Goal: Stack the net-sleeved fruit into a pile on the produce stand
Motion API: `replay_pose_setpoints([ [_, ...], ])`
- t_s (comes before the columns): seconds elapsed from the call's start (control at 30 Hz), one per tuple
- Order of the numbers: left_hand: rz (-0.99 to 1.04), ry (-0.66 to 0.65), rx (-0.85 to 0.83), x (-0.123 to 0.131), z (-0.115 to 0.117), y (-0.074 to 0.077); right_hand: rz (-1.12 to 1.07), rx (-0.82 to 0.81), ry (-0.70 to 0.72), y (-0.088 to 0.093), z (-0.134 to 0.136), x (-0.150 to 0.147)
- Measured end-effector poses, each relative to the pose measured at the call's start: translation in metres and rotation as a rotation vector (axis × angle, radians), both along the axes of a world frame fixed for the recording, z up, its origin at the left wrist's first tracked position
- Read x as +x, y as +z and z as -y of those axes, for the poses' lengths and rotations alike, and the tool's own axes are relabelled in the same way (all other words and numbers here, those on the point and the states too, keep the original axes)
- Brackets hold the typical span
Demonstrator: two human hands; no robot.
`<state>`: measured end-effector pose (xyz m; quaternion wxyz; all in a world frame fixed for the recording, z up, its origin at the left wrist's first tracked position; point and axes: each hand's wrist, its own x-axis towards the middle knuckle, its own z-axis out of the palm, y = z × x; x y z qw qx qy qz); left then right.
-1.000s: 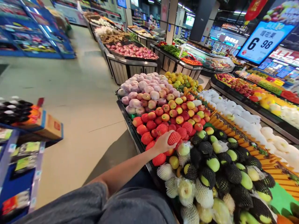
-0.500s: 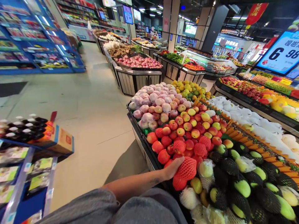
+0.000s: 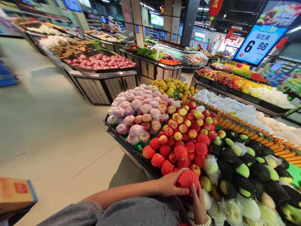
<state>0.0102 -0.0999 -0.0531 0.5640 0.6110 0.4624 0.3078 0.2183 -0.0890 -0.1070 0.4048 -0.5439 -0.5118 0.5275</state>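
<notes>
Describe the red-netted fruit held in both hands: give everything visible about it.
The red-netted fruit is a round piece wrapped in a red foam mesh sleeve that hides its skin. It sits at the near edge of the display, just in front of other red-netted fruit and beside pieces in white netting. The left hand cups its left side with fingers over the top; the right hand touches it from below with fingertips at its lower right. Its underside is hidden.
</notes>
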Motion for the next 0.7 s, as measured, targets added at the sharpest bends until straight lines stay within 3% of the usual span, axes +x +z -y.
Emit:
replay_pose_setpoints([
  [0.13, -0.162, 0.104, 0.121, 0.011, -0.021, -0.009, 0.019, 0.024, -0.022, 0.004, 0.007, 0.007],
  [0.27, -0.624, 0.220, 0.384, 0.028, -0.058, -0.014, 0.176, 0.202, -0.131, 0.019, -0.007, 0.048],
  [0.33, -0.809, 0.214, 0.454, 0.040, -0.074, -0.018, 0.374, 0.332, -0.266, 0.025, -0.018, 0.086],
  [0.43, -0.922, 0.231, 0.521, 0.057, -0.088, -0.028, 0.661, 0.487, -0.412, 0.026, -0.030, 0.156],
  [0.6, -0.987, 0.462, 0.572, 0.084, -0.085, -0.040, 0.889, 0.474, -0.427, 0.010, -0.040, 0.268],
  [0.7, -0.965, 0.618, 0.654, 0.117, -0.081, -0.040, 0.962, 0.460, -0.401, 0.001, -0.040, 0.325],
])
